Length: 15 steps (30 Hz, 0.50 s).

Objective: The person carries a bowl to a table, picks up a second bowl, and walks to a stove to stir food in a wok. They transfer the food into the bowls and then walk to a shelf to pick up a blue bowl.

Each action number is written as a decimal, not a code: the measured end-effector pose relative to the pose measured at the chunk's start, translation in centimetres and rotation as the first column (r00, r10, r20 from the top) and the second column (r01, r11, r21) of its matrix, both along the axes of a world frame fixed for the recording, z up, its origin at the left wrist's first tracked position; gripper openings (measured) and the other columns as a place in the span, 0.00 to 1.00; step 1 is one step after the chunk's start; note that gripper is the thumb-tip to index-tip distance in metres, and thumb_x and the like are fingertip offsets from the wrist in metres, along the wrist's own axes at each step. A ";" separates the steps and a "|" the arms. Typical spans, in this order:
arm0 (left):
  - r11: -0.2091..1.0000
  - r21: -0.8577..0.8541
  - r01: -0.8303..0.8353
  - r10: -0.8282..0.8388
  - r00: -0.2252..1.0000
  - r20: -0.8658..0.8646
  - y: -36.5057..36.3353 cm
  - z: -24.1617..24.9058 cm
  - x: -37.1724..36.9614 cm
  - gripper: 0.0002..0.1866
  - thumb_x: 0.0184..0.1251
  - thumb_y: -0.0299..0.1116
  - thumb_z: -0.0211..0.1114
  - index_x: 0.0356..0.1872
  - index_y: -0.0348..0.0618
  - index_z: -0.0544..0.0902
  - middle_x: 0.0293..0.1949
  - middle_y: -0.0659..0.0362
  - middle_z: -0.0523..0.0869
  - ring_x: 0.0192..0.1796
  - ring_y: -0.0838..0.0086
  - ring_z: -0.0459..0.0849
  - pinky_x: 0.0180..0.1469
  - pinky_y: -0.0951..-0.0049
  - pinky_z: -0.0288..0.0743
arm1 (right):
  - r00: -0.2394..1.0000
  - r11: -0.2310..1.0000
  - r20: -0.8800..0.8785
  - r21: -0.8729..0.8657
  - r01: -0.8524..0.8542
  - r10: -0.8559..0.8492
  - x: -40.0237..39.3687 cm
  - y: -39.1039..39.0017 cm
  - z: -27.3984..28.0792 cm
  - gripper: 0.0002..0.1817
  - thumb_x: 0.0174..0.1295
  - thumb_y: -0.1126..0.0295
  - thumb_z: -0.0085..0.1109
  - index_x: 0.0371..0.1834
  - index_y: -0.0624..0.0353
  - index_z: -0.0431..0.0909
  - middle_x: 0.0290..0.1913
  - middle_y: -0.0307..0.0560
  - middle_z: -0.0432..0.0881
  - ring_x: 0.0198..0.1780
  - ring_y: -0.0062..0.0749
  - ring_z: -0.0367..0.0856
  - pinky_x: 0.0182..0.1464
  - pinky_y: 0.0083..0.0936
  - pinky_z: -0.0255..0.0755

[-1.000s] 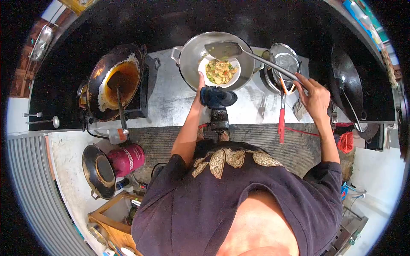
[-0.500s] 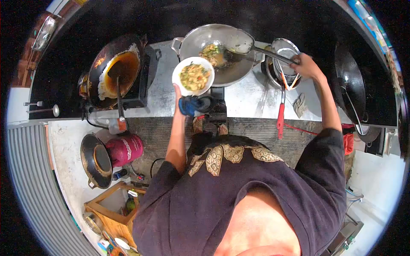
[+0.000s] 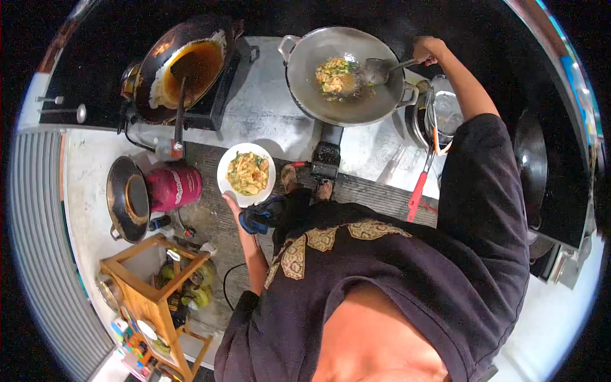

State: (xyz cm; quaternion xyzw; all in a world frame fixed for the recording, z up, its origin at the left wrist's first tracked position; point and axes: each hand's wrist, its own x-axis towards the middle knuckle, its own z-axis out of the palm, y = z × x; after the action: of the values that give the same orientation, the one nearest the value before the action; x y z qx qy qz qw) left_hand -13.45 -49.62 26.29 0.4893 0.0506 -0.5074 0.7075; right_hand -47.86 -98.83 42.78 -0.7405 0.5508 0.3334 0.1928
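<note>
Left hand [image 3: 234, 205] fingers clamped on rim of plate [image 3: 246, 173], plate full of stir-fry, held low over the floor, away from the surface [image 3: 267, 118]. Blue band on left wrist. Right hand [image 3: 425, 49] fingers closed on handle of ladle [image 3: 379, 69], ladle bowl down inside wok [image 3: 347, 76], touching food heap [image 3: 336, 75] in wok middle. Wok sits on burner on the surface. Dark oil wok [image 3: 184, 67] to the left, with its own ladle in it. Red-handled strainer [image 3: 428, 146] right of wok. Pink gas cylinder [image 3: 175, 189] beside plate, on floor.
</note>
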 end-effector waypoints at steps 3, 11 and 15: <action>0.991 0.069 -0.113 0.107 0.991 0.081 1.2 -2.6 0.6 0.40 0.56 0.65 0.43 0.62 0.45 0.55 0.57 0.54 0.66 0.55 0.63 0.70 0.52 0.63 0.70 | 0.982 0.967 0.125 -0.233 -0.107 0.139 -0.5 -1.0 -2.9 0.07 0.45 0.70 0.49 0.19 0.63 0.72 0.19 0.48 0.75 0.14 0.30 0.72 0.17 0.27 0.68; 0.978 0.128 -0.163 0.152 0.984 0.090 1.0 -2.6 1.9 0.43 0.53 0.68 0.44 0.62 0.46 0.54 0.58 0.54 0.65 0.55 0.61 0.70 0.50 0.61 0.71 | 0.788 0.634 -0.183 -0.500 -0.590 0.588 6.3 -3.0 -5.3 0.11 0.43 0.71 0.54 0.32 0.55 0.79 0.31 0.52 0.80 0.37 0.43 0.79 0.39 0.34 0.73; 0.995 0.007 -0.100 0.100 0.994 0.037 -0.5 -0.8 1.3 0.41 0.56 0.65 0.45 0.63 0.47 0.51 0.59 0.55 0.63 0.58 0.65 0.67 0.56 0.65 0.65 | 0.651 0.437 -0.138 -0.637 -0.635 0.746 8.5 5.2 -3.4 0.03 0.42 0.74 0.55 0.21 0.58 0.78 0.27 0.52 0.79 0.34 0.44 0.79 0.34 0.35 0.73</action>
State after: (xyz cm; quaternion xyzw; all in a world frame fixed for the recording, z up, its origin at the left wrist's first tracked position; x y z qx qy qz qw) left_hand -12.10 -50.10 25.53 0.4983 0.0642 -0.4622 0.7307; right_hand -39.34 -93.68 39.36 -0.9426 0.2583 0.1132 -0.1788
